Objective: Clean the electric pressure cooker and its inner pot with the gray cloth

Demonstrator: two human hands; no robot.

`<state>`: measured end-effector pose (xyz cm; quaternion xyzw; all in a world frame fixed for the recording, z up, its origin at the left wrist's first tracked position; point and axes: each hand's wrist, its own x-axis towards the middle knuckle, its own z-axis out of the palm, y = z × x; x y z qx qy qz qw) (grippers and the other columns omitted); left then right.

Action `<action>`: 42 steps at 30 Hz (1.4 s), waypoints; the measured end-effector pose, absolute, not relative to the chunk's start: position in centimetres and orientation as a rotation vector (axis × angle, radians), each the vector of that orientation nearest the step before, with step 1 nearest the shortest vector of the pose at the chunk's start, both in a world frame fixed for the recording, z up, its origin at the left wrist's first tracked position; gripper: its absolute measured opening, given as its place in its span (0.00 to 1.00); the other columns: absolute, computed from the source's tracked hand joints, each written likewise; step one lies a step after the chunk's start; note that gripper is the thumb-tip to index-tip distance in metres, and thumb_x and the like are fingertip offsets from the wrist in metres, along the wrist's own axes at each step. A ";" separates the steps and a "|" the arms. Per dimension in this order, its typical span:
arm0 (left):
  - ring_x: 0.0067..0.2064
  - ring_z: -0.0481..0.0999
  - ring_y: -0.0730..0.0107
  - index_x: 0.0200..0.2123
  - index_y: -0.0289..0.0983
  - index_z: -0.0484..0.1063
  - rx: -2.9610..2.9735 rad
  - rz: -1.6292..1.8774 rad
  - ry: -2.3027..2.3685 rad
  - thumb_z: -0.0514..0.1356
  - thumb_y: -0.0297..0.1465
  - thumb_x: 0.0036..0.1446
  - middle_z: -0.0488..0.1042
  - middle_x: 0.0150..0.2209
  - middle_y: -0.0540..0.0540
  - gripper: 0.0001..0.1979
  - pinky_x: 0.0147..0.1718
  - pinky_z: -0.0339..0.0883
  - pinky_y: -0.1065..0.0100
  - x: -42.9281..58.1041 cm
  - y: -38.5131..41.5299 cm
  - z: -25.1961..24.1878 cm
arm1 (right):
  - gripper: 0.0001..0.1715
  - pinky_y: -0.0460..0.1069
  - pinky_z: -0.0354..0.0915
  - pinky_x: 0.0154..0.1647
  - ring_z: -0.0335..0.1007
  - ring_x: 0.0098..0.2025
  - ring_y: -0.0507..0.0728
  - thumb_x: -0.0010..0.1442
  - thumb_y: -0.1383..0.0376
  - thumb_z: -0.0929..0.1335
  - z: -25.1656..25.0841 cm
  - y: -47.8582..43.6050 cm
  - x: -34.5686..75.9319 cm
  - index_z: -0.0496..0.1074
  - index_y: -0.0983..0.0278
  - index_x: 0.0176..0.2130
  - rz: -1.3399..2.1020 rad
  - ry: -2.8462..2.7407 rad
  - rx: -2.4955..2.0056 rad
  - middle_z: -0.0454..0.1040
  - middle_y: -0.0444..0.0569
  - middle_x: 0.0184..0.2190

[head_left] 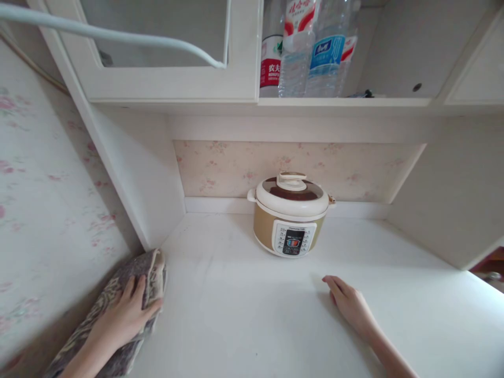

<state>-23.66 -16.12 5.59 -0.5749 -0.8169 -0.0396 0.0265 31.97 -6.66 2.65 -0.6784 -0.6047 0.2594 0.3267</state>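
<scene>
My left hand (128,312) lies with its fingers spread on a folded, patterned grey-brown cloth (114,294) at the left edge of the white counter (236,315). Over the counter's right half is my right hand (348,302), its fingers curled together; whether anything is inside them is hidden. Beyond the hands, against the back, stands a gold and white electric cooker (263,226) with its lid on and its control panel facing me. Neither hand touches the cooker.
Above the counter hangs a white cabinet (169,86), with plastic bottles (325,58) in its uncovered compartment. A pale cable or rod (118,34) crosses the upper left. Side panels (134,168) bound the counter niche.
</scene>
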 end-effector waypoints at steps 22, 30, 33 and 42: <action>0.66 0.51 0.58 0.63 0.42 0.57 -3.225 -1.130 -1.862 0.56 0.35 0.56 0.55 0.65 0.47 0.31 0.65 0.41 0.61 1.3 -14.8 10.3 | 0.24 0.51 0.68 0.44 0.74 0.43 0.59 0.55 0.50 0.69 10.0 -12.7 13.2 0.73 0.67 0.41 1.966 -0.514 -0.832 0.78 0.51 0.35; 0.33 0.78 0.64 0.45 0.34 0.71 -3.414 -1.850 -2.116 0.53 0.42 0.59 0.78 0.36 0.41 0.19 0.37 0.69 0.64 1.1 -11.4 9.6 | 0.24 0.54 0.73 0.36 0.77 0.36 0.63 0.48 0.57 0.75 9.3 -11.9 23.8 0.73 0.68 0.41 1.687 -0.289 -1.053 0.79 0.55 0.32; 0.31 0.75 0.67 0.38 0.34 0.71 -3.045 -2.094 -2.400 0.57 0.42 0.55 0.76 0.32 0.44 0.17 0.36 0.67 0.66 -0.7 -8.8 7.8 | 0.32 0.55 0.73 0.38 0.77 0.38 0.63 0.41 0.61 0.77 11.7 -9.0 28.7 0.72 0.64 0.46 1.162 -0.376 -1.121 0.79 0.53 0.38; 0.29 0.71 0.71 0.41 0.33 0.67 -3.233 -1.911 -2.677 0.60 0.42 0.50 0.74 0.31 0.46 0.19 0.34 0.64 0.66 -0.3 -7.8 4.1 | 0.28 0.59 0.63 0.53 0.69 0.51 0.64 0.53 0.53 0.69 23.9 7.6 30.1 0.72 0.64 0.50 0.220 -1.277 -1.332 0.75 0.54 0.48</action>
